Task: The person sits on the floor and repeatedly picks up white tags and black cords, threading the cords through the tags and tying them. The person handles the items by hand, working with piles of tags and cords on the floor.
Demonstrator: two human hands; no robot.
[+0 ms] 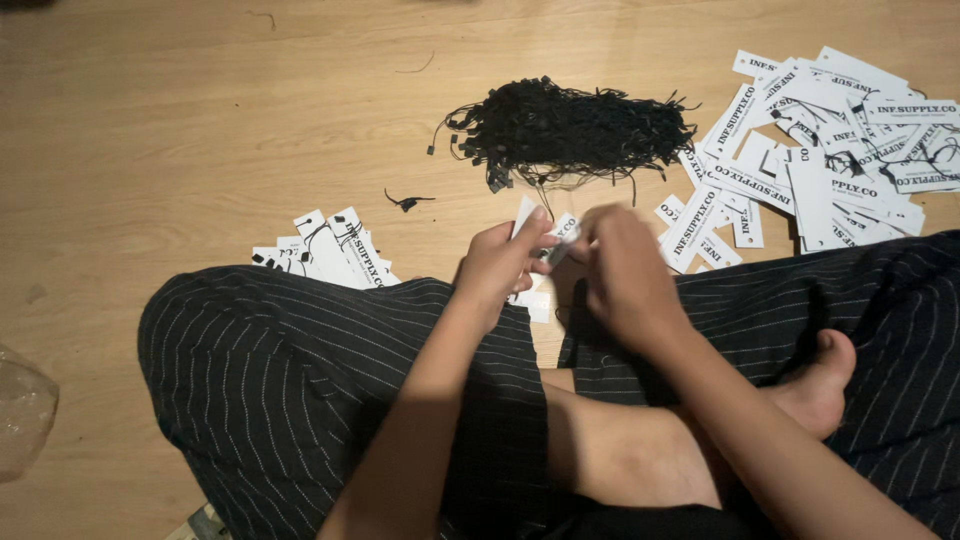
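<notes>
Two hands work over a crossed lap: the left hand (497, 262) and the right hand (622, 268), both held just above the floor between the knees. Between them is one white paper tag (545, 228), a small rectangular card with dark print, standing tilted with its upper corner poking above the left fingers. The left thumb and fingers are pinched closed on it; the right hand's fingers are curled in against its right edge, though whether they grip the card or something thin beside it cannot be made out (the fingertips are blurred).

There are two heaps of tags: a small pile of strung tags (325, 250) near the left knee, perhaps half a dozen, and a far larger spread of tags (830, 150) at the upper right, too overlapped to count. One bundle of black strings (570, 130) lies ahead of the hands, and one loose string (405, 202) sits apart from it.

Everything rests on a pale wooden floor (200, 120). A piece of clear plastic (22, 410) shows at the left edge.
</notes>
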